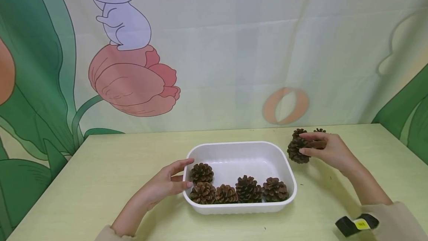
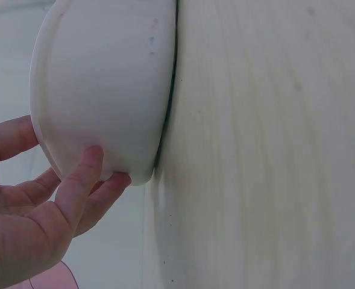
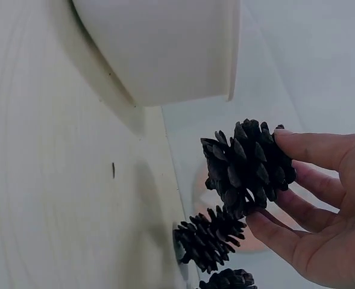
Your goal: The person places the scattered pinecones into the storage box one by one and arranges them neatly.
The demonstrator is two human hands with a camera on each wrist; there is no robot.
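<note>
Pale green surface (image 1: 100,181) | white tray (image 1: 241,145) holds five pine cones; left hand (image 1: 164,185) steadies its rim, fingers straight | right hand (image 1: 329,151) pinches sixth pine cone (image 1: 297,150) beside tray | two more cones outside.

I see a pale yellow-green worktop (image 1: 100,181) set against a printed backdrop. A white tray (image 1: 241,146) sits on it near the middle. To its right, two dark pine cones (image 3: 208,239) lie on the surface, close together. A black-and-yellow object (image 1: 356,225) rests at the near right edge.
</note>
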